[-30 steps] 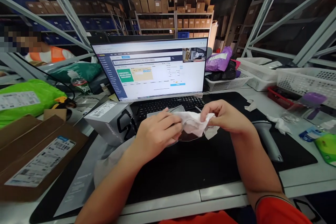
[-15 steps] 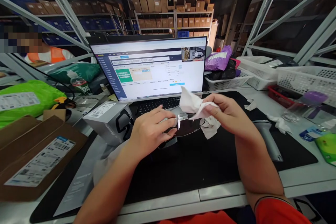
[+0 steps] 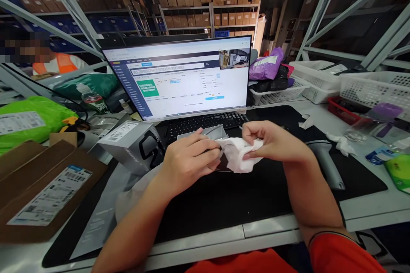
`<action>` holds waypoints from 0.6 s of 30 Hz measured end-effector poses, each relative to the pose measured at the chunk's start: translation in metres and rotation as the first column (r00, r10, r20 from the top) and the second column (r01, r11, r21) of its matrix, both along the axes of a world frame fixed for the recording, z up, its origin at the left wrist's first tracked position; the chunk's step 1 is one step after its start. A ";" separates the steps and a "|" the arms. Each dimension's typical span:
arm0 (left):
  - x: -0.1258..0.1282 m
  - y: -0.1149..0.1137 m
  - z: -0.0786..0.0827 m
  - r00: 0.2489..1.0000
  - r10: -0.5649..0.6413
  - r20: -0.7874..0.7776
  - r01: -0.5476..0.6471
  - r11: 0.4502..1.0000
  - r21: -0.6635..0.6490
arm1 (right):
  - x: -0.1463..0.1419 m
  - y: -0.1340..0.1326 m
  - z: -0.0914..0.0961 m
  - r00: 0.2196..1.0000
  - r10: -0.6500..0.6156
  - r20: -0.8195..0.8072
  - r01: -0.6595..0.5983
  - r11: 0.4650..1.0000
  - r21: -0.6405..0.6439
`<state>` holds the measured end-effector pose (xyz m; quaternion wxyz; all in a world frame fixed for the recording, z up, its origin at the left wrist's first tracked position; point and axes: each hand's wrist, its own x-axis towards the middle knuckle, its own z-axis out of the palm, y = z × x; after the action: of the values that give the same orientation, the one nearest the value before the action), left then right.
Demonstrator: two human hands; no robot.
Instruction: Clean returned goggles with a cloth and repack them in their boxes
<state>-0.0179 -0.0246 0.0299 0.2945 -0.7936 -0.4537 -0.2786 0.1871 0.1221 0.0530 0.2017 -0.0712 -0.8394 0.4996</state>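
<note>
My left hand [image 3: 189, 158] is closed, its curled fingers gripping the left end of a dark see-through lens [image 3: 223, 168]. Most of that lens is hidden by my fingers and by a crumpled white tissue [image 3: 240, 158]. My right hand [image 3: 272, 141] pinches the tissue and presses it over the lens's right part. Just behind my hands lies a shallow grey open box [image 3: 218, 131], partly covered. A grey printed box [image 3: 130, 147] with a black frame picture stands left of my left hand.
A monitor [image 3: 182, 81] and keyboard [image 3: 185, 130] stand ahead. Right are a barcode scanner [image 3: 326, 164], tissue scraps [image 3: 344, 144] and white baskets [image 3: 373, 94]. Left are an opened carton [image 3: 35, 192] and a green parcel [image 3: 35, 119]. A person in an orange vest [image 3: 65, 63] is beyond.
My right hand has brought the tissue down onto the lens, which was largely uncovered before. My left hand still holds the lens. The view has shifted slightly.
</note>
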 end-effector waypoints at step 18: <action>0.003 0.000 -0.001 0.997 0.050 -0.067 -0.048 0.999 0.025 | -0.006 -0.009 -0.002 0.999 -0.040 0.031 0.040 0.999 0.002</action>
<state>-0.0145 -0.0245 0.0289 0.3258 -0.7878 -0.4593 -0.2496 0.1809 0.1131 0.0513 0.1988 -0.0955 -0.8412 0.4937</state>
